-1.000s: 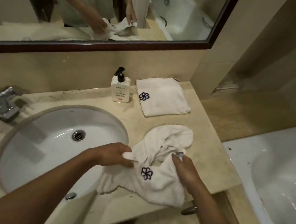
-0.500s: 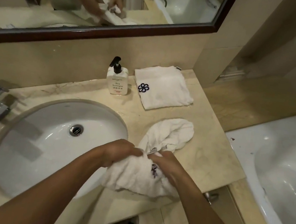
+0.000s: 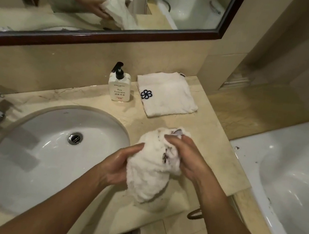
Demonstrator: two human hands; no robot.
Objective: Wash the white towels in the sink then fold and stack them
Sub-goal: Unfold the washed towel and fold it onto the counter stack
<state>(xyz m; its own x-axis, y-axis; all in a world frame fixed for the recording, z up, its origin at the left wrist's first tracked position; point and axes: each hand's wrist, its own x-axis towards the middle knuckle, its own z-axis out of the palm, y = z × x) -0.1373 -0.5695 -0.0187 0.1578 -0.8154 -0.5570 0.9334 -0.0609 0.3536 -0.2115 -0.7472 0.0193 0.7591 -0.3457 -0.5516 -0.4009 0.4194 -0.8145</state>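
Step in hand, as I judge it: wringing or gathering a bunched white towel [image 3: 152, 168] before it is folded. To do it well, carry the bundle left over the sink [image 3: 48, 153] so drips fall in the basin, not on the counter [image 3: 217, 146]; twist the two ends in opposite directions; then find two corners and shake it flat.

Left hand [image 3: 120, 166]: fingers curled round the towel's left flank, gripping it. Right hand [image 3: 185, 157]: fingers curled over the top right, pinching a gathered fold. The towel sits between the two hands, held above the counter's front edge, just right of the basin. Whether its lower end touches the stone is hard to tell, though it looks lifted.

A dark embroidered mark shows in a crease near the right fingers.

One folded towel [image 3: 167, 96] lies flat at the back of the counter, well apart from the hands, beside a pump bottle [image 3: 119, 88]. The next fold belongs on top of it
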